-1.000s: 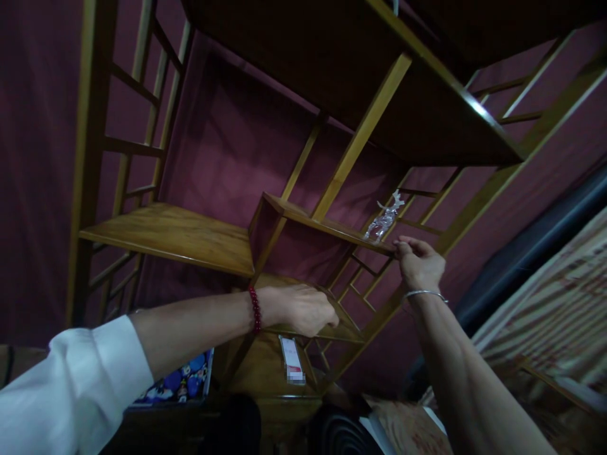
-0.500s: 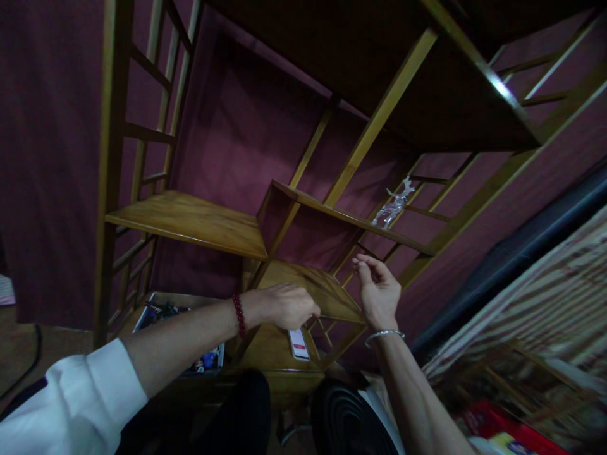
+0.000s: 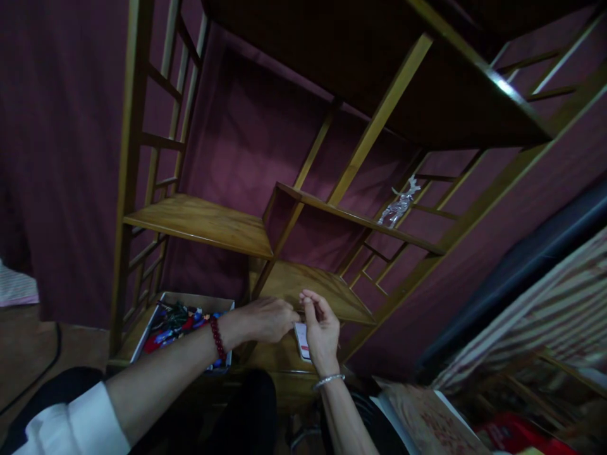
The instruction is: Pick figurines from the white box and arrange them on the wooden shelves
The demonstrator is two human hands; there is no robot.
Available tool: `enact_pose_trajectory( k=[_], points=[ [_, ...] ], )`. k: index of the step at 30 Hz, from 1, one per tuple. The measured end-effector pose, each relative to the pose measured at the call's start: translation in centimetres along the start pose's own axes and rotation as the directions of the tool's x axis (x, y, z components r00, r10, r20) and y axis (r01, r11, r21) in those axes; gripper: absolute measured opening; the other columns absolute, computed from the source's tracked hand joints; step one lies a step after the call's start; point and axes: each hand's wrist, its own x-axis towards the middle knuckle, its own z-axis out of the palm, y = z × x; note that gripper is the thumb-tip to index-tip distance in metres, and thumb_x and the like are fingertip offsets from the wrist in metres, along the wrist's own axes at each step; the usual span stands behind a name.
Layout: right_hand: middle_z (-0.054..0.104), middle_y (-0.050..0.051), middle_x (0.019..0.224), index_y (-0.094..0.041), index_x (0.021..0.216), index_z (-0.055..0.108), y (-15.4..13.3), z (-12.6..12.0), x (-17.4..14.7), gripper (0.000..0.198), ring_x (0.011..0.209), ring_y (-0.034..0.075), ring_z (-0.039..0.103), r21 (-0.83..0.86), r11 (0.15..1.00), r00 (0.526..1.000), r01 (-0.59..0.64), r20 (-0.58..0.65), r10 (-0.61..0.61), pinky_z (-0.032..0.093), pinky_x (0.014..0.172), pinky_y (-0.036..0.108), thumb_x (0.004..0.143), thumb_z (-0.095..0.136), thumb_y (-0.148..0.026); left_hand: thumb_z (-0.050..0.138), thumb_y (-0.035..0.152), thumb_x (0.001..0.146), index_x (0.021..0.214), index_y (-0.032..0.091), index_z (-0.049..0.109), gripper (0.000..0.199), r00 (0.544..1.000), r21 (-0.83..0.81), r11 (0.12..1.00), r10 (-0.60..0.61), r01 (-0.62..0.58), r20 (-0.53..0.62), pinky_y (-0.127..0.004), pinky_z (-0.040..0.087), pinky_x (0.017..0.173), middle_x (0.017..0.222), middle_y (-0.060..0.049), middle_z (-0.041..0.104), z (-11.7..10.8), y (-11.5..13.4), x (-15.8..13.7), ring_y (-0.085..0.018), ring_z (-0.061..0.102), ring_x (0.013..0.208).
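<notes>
My left hand [image 3: 271, 320], with a red bead bracelet [image 3: 217, 338] on the wrist, is closed, its fingers curled in and pointing right. Close beside it my right hand [image 3: 322, 332] has thumb and fingers pinched together, a silver bangle [image 3: 329, 381] on that wrist. If either hand holds something, it is too small or hidden to make out. Below and between the two hands lies a phone [image 3: 302, 342] with a lit white screen, partly covered by the right hand. A clear, glassy deer figurine [image 3: 399, 203] stands on the upper right shelf.
A wooden lattice shelf unit [image 3: 199, 224] stands before a purple curtain [image 3: 61, 158]. On its lower left sits a box [image 3: 147, 335] of colourful small items. To the right are a flat printed box or board [image 3: 427, 411] and a striped cloth [image 3: 531, 309].
My right hand has moved left and down, now close beside my left hand. My left hand has shifted slightly left. The view has turned a little, showing more of the box of small items.
</notes>
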Motion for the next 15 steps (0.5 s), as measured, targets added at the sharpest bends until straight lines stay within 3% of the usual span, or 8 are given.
enact_pose_trajectory(
  k=[7, 15],
  points=[
    [0.067, 0.006, 0.090, -0.019, 0.089, 0.062, 1.6, 3.2, -3.9, 0.021, 0.085, 0.019, 0.062, 0.058, 0.996, 0.995, -0.062, 0.082, 0.057, 0.048, 0.081, 0.036, 0.077, 0.054, -0.034, 0.041, 0.010, 0.079, 0.085, 0.014, 0.061, 0.022, 0.993, 0.015, 0.995, -0.095, 0.094, 0.070, -0.025, 0.046, 0.066, 0.088, -0.009, 0.067, 1.7, -1.1, -2.5, -0.017, 0.062, 0.076],
    [0.067, 0.006, 0.087, -0.019, 0.086, 0.064, 3.5, 6.4, -7.3, 0.020, 0.083, 0.018, 0.061, -0.012, 1.000, 0.986, -0.011, 0.164, 0.013, 0.047, 0.078, 0.033, 0.080, 0.049, -0.031, 0.038, 0.011, 0.079, 0.081, 0.014, 0.063, 0.026, 0.962, -0.032, 0.967, -0.248, 0.254, 0.117, -0.024, 0.044, 0.061, 0.082, -0.009, 0.068, 3.9, -2.2, -7.0, -0.017, 0.062, 0.071]
  ],
)
